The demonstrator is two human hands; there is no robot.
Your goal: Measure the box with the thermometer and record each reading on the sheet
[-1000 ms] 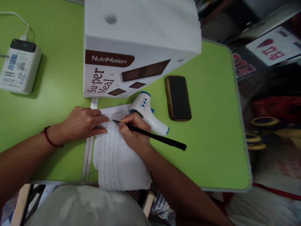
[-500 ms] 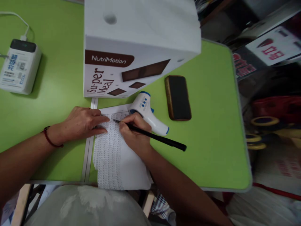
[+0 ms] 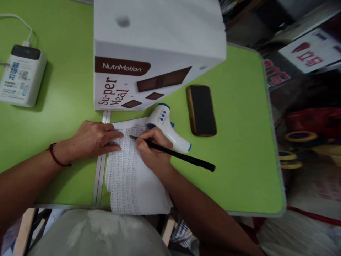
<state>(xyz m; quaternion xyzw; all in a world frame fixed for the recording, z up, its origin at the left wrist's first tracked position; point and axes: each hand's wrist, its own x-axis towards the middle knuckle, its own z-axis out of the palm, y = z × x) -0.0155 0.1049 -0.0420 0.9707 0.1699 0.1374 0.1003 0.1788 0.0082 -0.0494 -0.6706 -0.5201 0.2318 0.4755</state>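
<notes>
A black pen (image 3: pixel 183 156) is gripped in my right hand (image 3: pixel 154 147), its tip on the upper part of a sheet of paper (image 3: pixel 153 192). Dense rows of small handwriting cover the left half of that sheet, while its lower right is blank. My left hand (image 3: pixel 96 138) lies open at the sheet's upper left edge, fingers stretched onto the paper. Just beyond my right hand rests a white and blue infrared thermometer (image 3: pixel 167 128), on the top edge of the paper. More paper shows beneath the written sheet.
A large white carton (image 3: pixel 160 39) marked NutriMotion stands behind the papers on the green table (image 3: pixel 239 170). To the right lies a dark phone (image 3: pixel 201 110). At the far left is a white power bank (image 3: pixel 22 76) with a cable plugged in. Yellow tape rolls (image 3: pixel 301 137) sit beyond the table's right edge.
My right hand and the pen have shifted slightly to the right along the paper. My left hand has stayed in place.
</notes>
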